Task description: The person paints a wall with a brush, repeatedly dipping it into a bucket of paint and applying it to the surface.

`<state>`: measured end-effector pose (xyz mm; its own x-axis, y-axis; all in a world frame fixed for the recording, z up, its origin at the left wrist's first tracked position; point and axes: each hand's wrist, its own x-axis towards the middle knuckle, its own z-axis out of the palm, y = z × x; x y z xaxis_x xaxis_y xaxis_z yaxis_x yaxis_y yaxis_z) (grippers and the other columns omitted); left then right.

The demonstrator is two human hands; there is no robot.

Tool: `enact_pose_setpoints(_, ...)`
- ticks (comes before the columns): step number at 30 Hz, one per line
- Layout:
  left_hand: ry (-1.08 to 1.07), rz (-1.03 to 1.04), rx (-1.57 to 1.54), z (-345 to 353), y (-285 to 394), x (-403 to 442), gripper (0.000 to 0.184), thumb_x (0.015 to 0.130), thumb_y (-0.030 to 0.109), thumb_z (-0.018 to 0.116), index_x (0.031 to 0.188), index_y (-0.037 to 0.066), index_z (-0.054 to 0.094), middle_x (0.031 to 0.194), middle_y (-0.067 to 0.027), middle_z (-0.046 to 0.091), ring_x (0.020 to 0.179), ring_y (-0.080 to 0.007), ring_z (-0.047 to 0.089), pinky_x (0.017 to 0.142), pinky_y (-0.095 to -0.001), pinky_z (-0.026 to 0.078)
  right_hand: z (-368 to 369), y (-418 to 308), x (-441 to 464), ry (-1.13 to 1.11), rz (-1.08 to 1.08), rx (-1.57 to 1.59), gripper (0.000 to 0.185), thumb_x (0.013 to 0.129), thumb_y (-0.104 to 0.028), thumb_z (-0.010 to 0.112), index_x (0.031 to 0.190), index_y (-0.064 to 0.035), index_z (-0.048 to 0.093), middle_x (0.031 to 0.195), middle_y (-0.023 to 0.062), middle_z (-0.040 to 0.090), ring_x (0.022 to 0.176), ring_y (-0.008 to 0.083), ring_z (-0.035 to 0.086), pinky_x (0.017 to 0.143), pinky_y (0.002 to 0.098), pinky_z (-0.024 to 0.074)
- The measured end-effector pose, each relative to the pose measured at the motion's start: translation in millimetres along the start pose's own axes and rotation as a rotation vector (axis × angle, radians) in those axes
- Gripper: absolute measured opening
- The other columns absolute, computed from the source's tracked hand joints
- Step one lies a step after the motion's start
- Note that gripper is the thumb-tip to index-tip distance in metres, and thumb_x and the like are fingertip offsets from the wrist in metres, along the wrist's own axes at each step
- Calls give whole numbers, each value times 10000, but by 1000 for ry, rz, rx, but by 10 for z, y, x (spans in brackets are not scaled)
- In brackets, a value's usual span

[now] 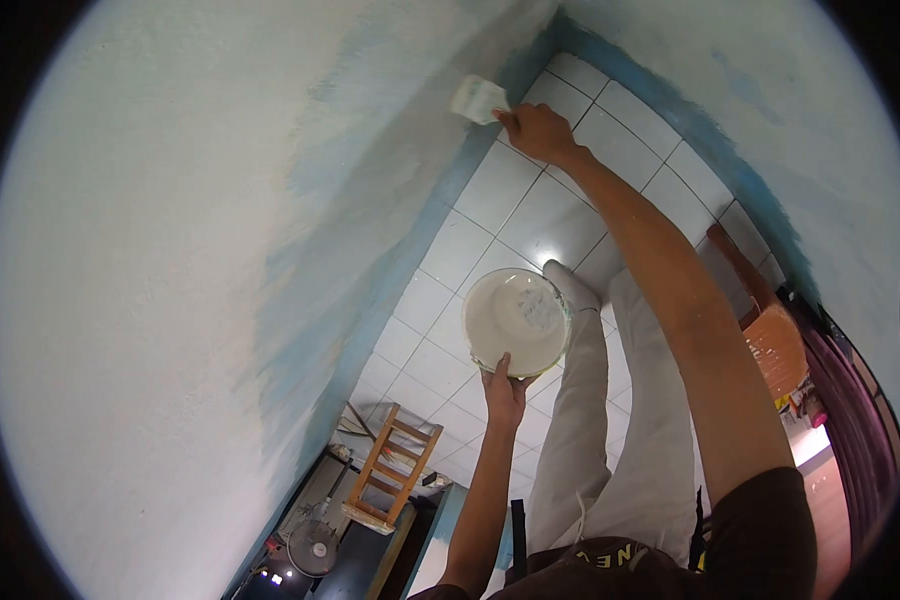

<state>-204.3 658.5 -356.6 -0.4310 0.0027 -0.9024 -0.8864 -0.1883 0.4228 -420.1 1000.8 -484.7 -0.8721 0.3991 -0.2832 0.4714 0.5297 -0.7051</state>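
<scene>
A wide paintbrush (480, 101), its bristles coated white, is pressed against or very near the lower part of the wall (200, 200). My right hand (540, 133) is closed round its handle, with the arm stretched out. Lower down, my left hand (505, 393) grips the near rim of a white bucket (490, 310), thumb over the edge. Whitish paint shows inside the bucket, which is held above the floor. Pale paint covers much of the wall, while blue patches show through beside the brush and along the bottom.
White tiles (450, 250) cover the floor, bordered by a blue strip (650, 80) on the far wall. A wooden ladder or stool (395, 465) and a fan (313, 548) stand at lower left. An orange chair (776, 350) and a purple curtain (845, 400) are at right.
</scene>
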Motion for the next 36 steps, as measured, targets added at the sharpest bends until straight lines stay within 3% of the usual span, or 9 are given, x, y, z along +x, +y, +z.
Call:
enact_pose_setpoints(5, 40, -23, 29, 55, 35, -30, 621, 985, 53, 548, 1516, 84, 227, 1448, -195, 418, 1278, -344, 547, 917, -550, 616, -230, -190, 58, -63, 288, -27, 477, 1035, -402, 476, 1002, 16, 702, 962, 262, 694, 939, 409, 694, 827, 497, 559)
enact_pose_setpoints(7, 26, -24, 43, 0, 18, -17, 628, 982, 47, 547, 1519, 94, 226, 1448, -187, 421, 1282, -344, 543, 901, -540, 625, -635, -575, -51, 66, 73, 84, 560, 1042, -387, 503, 695, 30, 643, 584, 195, 613, 553, 360, 629, 616, 499, 516)
enact_pose_setpoints(9, 2, -22, 48, -33, 19, -15, 632, 979, 46, 549, 1521, 98, 227, 1448, -183, 421, 1282, -344, 542, 902, -540, 625, -1034, -837, -204, 46, -13, 114, 610, 1044, -412, 520, 619, 19, 597, 503, 137, 527, 455, 282, 513, 536, 459, 449)
enact_pose_setpoints(15, -23, -16, 89, 38, 65, -99, 654, 962, 59, 558, 1526, 103, 229, 1466, -181, 400, 1309, -362, 510, 949, -568, 582, -1589, -1239, -498, 251, -368, 432, 627, 1036, -535, 498, 737, 5, 605, 513, 75, 403, 489, 208, 328, 502, 378, 364)
enact_pose_setpoints(18, -15, -16, 69, 102, 75, -91, 651, 961, 57, 557, 1523, 97, 232, 1466, -185, 399, 1315, -363, 506, 955, -571, 579, -1205, -890, -100, 131, -269, 390, 610, 1046, -553, 453, 845, -6, 635, 565, 112, 503, 519, 236, 454, 561, 404, 415)
enact_pose_setpoints(20, -9, -20, 21, 139, 88, -72, 633, 968, 40, 551, 1516, 92, 237, 1448, -192, 420, 1292, -347, 534, 919, -543, 618, -843, -443, 137, 102, -201, 228, 577, 1047, -538, 419, 944, -50, 710, 788, 209, 687, 790, 365, 687, 721, 459, 523)
enact_pose_setpoints(26, 23, 38, 33, 364, 111, -66, 627, 965, 38, 545, 1512, 88, 241, 1438, -191, 425, 1288, -344, 536, 899, -532, 629, -610, -99, 183, -190, 286, -9, 466, 1019, -431, 497, 1044, -15, 705, 1002, 242, 712, 991, 398, 682, 865, 470, 545)
enact_pose_setpoints(32, 25, 80, 2, 440, -3, -78, 589, 972, 55, 540, 1493, 84, 265, 1394, -167, 466, 1229, -328, 581, 882, -518, 637, -1249, -1100, -330, 122, -91, 216, 520, 1021, -321, 539, 642, 29, 601, 516, 199, 554, 456, 356, 574, 518, 469, 465)
enact_pose_setpoints(36, 44, 69, -39, 507, -49, -162, 566, 975, 58, 537, 1479, 81, 282, 1386, -157, 481, 1217, -322, 592, 889, -520, 635, -1594, -1425, -617, 132, -238, 365, 520, 1033, -329, 535, 641, 12, 573, 485, 167, 498, 411, 295, 512, 469, 431, 400)
